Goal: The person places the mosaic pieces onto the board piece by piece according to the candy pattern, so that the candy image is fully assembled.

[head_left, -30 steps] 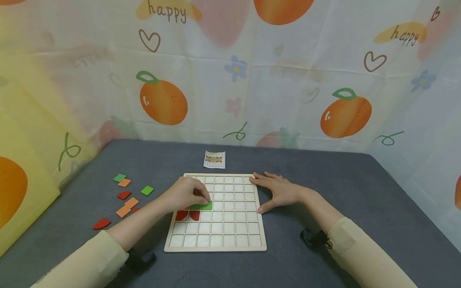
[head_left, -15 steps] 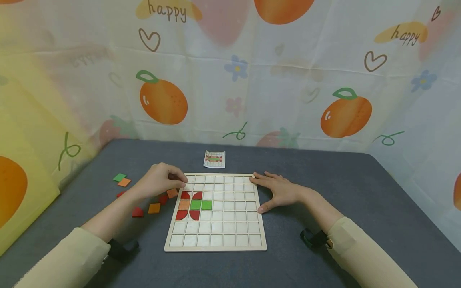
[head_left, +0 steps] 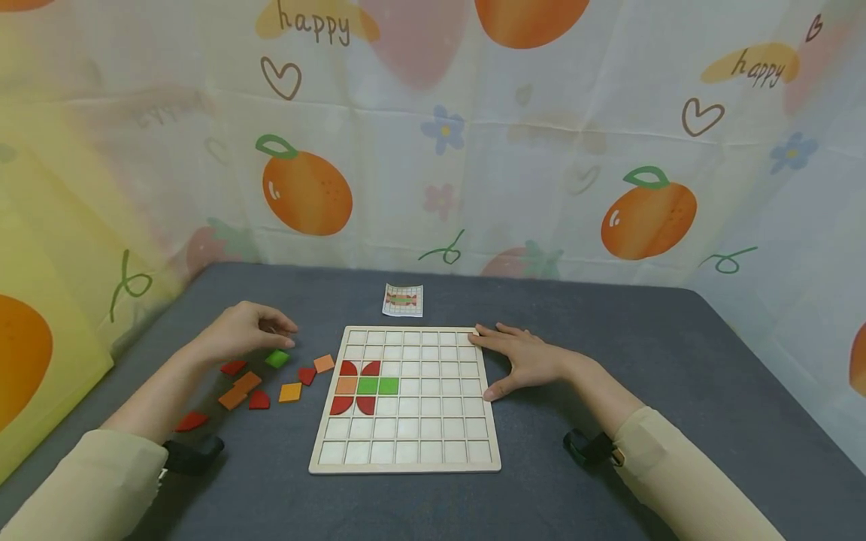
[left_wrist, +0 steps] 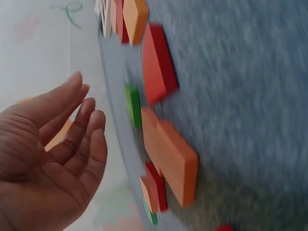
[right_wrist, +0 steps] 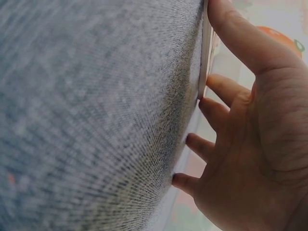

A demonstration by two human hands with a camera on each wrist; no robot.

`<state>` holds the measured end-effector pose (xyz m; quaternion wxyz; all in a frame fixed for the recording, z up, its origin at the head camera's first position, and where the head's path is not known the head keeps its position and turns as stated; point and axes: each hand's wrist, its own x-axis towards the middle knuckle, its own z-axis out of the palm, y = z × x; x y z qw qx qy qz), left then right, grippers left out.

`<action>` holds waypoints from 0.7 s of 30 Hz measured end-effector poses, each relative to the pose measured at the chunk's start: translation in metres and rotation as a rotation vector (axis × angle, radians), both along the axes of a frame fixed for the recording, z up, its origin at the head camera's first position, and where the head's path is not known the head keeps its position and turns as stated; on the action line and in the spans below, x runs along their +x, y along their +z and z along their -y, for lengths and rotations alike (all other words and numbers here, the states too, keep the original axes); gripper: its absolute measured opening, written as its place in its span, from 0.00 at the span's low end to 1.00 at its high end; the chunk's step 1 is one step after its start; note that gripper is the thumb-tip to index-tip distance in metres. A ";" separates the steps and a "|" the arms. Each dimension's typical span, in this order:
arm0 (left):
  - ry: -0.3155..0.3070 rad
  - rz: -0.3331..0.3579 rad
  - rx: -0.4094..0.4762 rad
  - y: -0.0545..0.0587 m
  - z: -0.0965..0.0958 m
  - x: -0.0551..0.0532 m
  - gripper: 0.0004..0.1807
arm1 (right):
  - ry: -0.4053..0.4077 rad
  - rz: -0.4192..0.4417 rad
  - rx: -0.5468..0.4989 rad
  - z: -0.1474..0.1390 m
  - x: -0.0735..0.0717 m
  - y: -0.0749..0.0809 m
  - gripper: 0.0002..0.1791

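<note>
My left hand (head_left: 245,330) hovers just above a loose green square tile (head_left: 277,359), apart from it. In the left wrist view nothing sits between the loosely bent fingers (left_wrist: 84,139). My right hand (head_left: 521,358) rests on the right edge of a pale gridded board (head_left: 406,466), fingers spread and thumb at its side. At the board's left, an orange tile (head_left: 346,385) and two green tiles (head_left: 388,385) lie in a row. Red quarter-round tiles (head_left: 341,405) fill cells above and below.
Several loose tiles lie left of the board: orange squares (head_left: 233,397), a yellow-orange one (head_left: 290,392) and red curved pieces (head_left: 192,421). A small pattern card (head_left: 403,300) lies behind the board. A printed cloth (head_left: 514,165) hangs behind the dark table (head_left: 595,323).
My left hand has moved left from the board's green tiles, past its upper-left edge, to above the loose tiles. My right hand has stayed in place.
</note>
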<state>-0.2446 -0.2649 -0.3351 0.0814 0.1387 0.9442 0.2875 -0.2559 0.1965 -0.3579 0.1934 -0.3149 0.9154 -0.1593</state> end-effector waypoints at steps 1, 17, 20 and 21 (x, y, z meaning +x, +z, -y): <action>-0.007 0.009 -0.009 -0.001 0.004 0.000 0.20 | -0.002 0.004 0.001 0.000 0.000 0.000 0.56; -0.103 0.184 0.040 -0.012 0.021 -0.002 0.25 | -0.021 0.020 0.007 -0.001 -0.001 -0.002 0.56; -0.113 0.163 0.031 -0.014 0.021 -0.003 0.22 | -0.021 0.020 0.007 0.000 -0.001 -0.002 0.56; -0.114 0.158 0.030 -0.015 0.021 -0.003 0.21 | -0.020 0.020 0.006 0.000 -0.001 -0.002 0.56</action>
